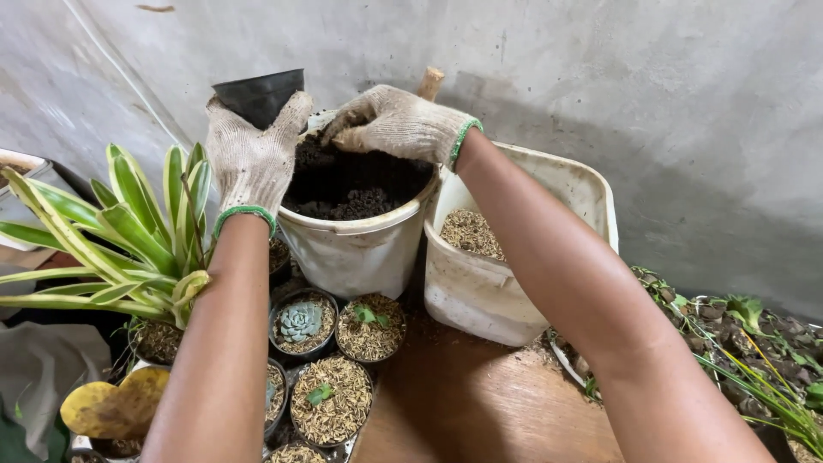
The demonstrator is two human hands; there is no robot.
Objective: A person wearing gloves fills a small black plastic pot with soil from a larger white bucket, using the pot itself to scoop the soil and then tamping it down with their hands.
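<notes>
Holding a black pot point(260, 94) in my left hand point(251, 159), fingers wrapped round it; my right hand point(396, 123), fingers curled together, digs in the soil bucket point(360, 244).

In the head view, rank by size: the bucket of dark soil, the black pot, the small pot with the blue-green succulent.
1. Bucket of dark soil, clearly largest.
2. Black pot and succulent pot: look alike; the left hand hides part of the black pot, so unranked.
</notes>
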